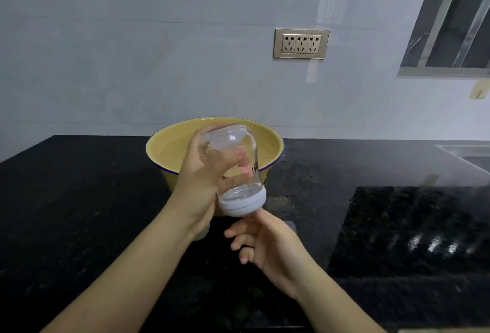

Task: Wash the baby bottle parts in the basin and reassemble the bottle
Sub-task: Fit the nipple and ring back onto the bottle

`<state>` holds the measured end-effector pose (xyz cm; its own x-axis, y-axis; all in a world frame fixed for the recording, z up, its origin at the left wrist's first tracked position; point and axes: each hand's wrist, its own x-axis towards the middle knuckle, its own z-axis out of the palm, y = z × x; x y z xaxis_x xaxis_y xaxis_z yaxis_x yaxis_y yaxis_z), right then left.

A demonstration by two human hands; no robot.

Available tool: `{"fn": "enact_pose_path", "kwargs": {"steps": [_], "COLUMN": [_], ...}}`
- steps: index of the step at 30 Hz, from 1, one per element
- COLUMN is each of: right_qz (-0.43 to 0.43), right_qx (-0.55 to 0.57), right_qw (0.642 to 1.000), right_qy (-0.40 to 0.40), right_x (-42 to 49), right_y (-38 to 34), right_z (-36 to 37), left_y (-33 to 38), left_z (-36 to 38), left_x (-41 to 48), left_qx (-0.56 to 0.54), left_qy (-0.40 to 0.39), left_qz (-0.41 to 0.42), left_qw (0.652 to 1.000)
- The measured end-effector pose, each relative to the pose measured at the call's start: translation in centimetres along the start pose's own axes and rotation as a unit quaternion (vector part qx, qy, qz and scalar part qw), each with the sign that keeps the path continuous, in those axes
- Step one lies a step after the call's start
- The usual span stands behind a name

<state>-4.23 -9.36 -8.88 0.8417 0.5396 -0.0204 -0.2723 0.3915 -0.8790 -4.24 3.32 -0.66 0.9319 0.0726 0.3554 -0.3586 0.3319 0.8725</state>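
Note:
My left hand (pixel 197 181) grips a clear baby bottle (pixel 234 163) held upside down and tilted, its base pointing up and away from me. A white screw ring (pixel 241 201) sits on the bottle's mouth at the low end. My right hand (pixel 265 242) hovers just under the ring with fingers spread and curled, holding nothing; its thumb tip is at or near the ring. Behind the bottle stands a yellow basin (pixel 273 144) with a blue rim and water inside. A pale object (pixel 202 234) peeks out under my left wrist, mostly hidden.
The basin rests on a black speckled countertop (pixel 79 200) against a grey wall. A triple wall socket (pixel 301 43) sits above it. A sink edge (pixel 461 152) shows at the far right, and a window frame (pixel 450 27) at top right.

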Motion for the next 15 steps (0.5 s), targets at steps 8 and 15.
{"fn": "enact_pose_path", "kwargs": {"steps": [8,15], "right_qz": [-0.053,-0.062], "right_qx": [0.001,-0.012], "right_qw": [0.985,0.977], "right_qy": [-0.166,-0.202], "right_x": [-0.7,-0.8], "right_y": [0.3,0.1], "right_z": [-0.1,0.0], "left_y": [-0.9,-0.7], "left_z": [0.5,0.9], "left_x": [-0.5,-1.0], "left_qx": [-0.025,0.01], "left_qy": [0.013,-0.046], "left_qz": [-0.001,0.014], "left_qw": [1.0,0.999]}}
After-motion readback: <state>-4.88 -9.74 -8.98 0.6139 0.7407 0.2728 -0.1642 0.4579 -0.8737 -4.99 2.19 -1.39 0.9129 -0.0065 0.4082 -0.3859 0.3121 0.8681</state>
